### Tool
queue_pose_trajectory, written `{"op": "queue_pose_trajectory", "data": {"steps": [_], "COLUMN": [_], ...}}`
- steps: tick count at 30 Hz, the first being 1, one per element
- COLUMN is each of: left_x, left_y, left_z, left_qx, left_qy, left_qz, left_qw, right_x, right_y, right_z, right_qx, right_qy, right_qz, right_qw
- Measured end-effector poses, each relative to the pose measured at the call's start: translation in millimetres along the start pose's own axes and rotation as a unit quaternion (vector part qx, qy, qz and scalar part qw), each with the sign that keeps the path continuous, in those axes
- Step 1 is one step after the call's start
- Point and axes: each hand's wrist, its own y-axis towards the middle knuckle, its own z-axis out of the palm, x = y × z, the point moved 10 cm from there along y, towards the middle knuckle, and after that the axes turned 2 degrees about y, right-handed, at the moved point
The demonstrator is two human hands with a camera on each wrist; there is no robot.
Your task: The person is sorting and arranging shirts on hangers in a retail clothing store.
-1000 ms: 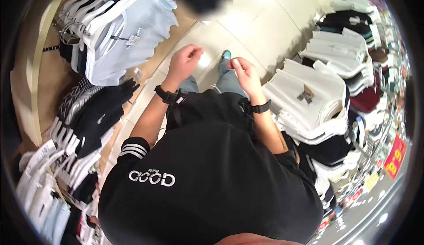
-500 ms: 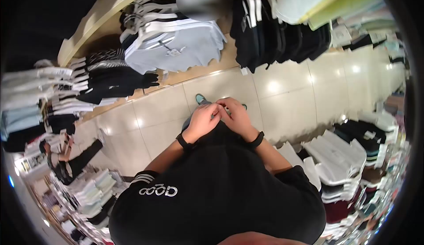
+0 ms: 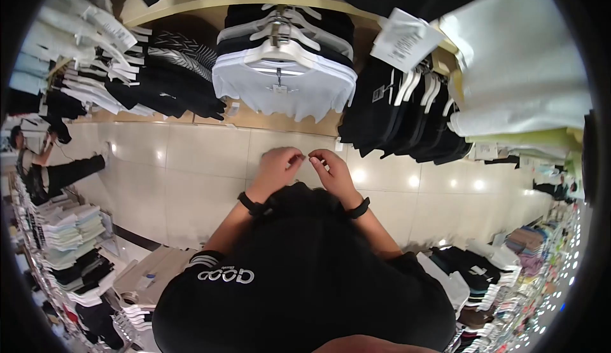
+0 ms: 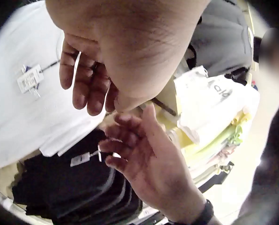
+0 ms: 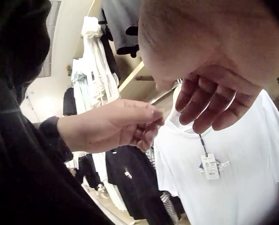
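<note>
In front of the black shirt, my left hand (image 3: 275, 170) and right hand (image 3: 333, 173) face each other over the floor, fingertips a small distance apart. Both have loosely bent fingers and hold nothing. The left wrist view has the right hand (image 4: 151, 161) palm up below the left hand (image 4: 125, 51). Nearest ahead of them is a pale blue-white T-shirt (image 3: 254, 86) on a white hanger (image 3: 280, 51), with a paper tag (image 5: 210, 168) hanging at its chest. Neither hand touches it.
Black garments (image 3: 388, 121) on white hangers flank the T-shirt on the right, with a large white price tag (image 3: 404, 41) above them. Dark and patterned clothes (image 3: 165, 92) hang to the left. Tiled floor (image 3: 210, 168) runs between racks. A person (image 3: 48, 168) stands far left.
My view has swung from the aisle to face the wall rack, so the pale T-shirt moved from upper left to straight ahead. The hands came together, then parted slightly.
</note>
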Motion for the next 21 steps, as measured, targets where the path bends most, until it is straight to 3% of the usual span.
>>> {"op": "queue_pose_trajectory", "data": {"steps": [5, 8, 10, 12, 15, 18, 19, 21], "left_x": [57.5, 96.9, 113.8, 111.1, 114.2, 137.5, 152.8, 159.5], "left_y": [41.3, 72.4, 88.4, 110.1, 143.1, 169.7, 176.6, 171.1], "left_z": [-57.6, -100.4, -137.6, -176.1, -197.6, -172.2, -150.1, -133.7], "left_qx": [-0.031, -0.106, -0.216, -0.258, -0.251, -0.151, -0.046, -0.038], "left_qy": [0.011, 0.020, 0.092, 0.147, 0.221, 0.245, 0.314, 0.285], "left_qz": [-0.024, 0.024, 0.059, 0.074, 0.092, 0.078, 0.055, 0.032], "left_qw": [0.999, 0.994, 0.970, 0.952, 0.938, 0.955, 0.947, 0.957], "right_x": [18.7, 4.2, 2.8, 35.3, 36.4, 32.2, 10.4, 2.8], "right_y": [41.1, 69.1, 88.6, 109.7, 134.5, 164.9, 171.0, 180.4], "right_z": [-5.6, -17.8, -27.8, -37.5, -52.4, -57.6, -59.3, -62.9], "right_qx": [-0.014, -0.070, -0.121, -0.177, -0.233, -0.213, -0.195, -0.189], "right_qy": [-0.123, -0.154, -0.146, -0.181, -0.255, -0.317, -0.320, -0.365], "right_qz": [-0.036, -0.010, -0.019, -0.024, -0.060, -0.078, -0.054, -0.073], "right_qw": [0.992, 0.986, 0.982, 0.967, 0.937, 0.921, 0.926, 0.909]}}
